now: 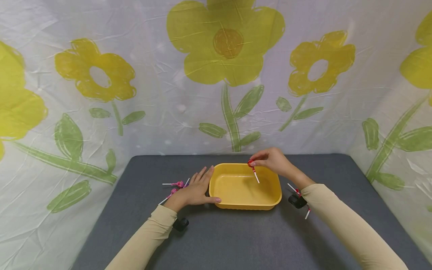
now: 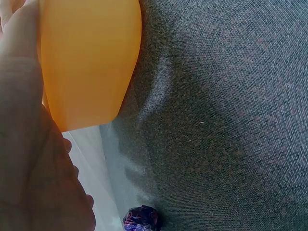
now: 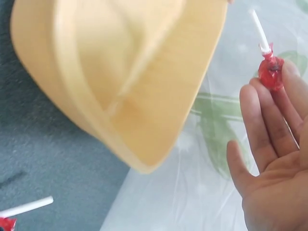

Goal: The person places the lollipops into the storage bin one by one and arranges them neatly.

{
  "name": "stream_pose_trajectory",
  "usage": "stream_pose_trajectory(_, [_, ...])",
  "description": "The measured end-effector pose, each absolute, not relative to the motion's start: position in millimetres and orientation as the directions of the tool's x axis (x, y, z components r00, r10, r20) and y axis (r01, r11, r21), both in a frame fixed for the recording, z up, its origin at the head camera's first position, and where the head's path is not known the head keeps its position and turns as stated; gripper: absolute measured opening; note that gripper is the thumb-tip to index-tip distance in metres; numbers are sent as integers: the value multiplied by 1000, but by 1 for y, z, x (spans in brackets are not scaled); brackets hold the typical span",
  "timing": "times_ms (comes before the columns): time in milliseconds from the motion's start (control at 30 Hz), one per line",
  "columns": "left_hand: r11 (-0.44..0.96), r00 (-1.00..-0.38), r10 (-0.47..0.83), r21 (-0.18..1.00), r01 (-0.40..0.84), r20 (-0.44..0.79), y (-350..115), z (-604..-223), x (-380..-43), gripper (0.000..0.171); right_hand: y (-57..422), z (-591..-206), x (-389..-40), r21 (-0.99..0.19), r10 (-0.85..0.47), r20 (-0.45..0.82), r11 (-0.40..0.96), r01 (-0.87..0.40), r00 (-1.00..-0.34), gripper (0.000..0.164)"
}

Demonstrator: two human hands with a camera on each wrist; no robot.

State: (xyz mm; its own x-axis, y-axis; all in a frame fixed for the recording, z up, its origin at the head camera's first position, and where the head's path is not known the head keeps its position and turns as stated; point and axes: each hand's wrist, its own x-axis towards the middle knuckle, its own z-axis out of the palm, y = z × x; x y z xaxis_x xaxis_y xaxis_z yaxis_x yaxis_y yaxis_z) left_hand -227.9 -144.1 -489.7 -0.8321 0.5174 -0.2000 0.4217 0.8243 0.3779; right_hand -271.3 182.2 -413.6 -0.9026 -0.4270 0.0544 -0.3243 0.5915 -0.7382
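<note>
Pinching a red lollipop (image 3: 270, 73) by its wrapped candy end, the right hand (image 1: 271, 161) has its fingers closed around it, up over the back right part of a yellow tub (image 1: 244, 189). The white stick pokes out free. The left hand (image 1: 195, 191) has straight, spread fingers laid on the tub's left side, with the thumb over the rim. Two pink lollipops (image 1: 180, 184) and a purple lollipop (image 2: 140, 219) lie near that hand on the dark gray worktop (image 1: 229, 240). Two more red lollipops (image 1: 298, 192) lie near the right wrist. Behind hangs a white sheet (image 1: 162, 112) with big yellow flowers.
</note>
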Motion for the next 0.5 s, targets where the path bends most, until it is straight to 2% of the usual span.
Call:
stream_pose_trajectory(267, [828,-834,513,374,418,-202,-144,-488,-227,124,172,-418,-283,-816,-450,-32,528,-237,-893,22])
stream_pose_trajectory(500, [828,-836,510,379,414,-202,-143,-487,-227,125,161,-422,-291,-864,-495,-33,451,-225,-868,26])
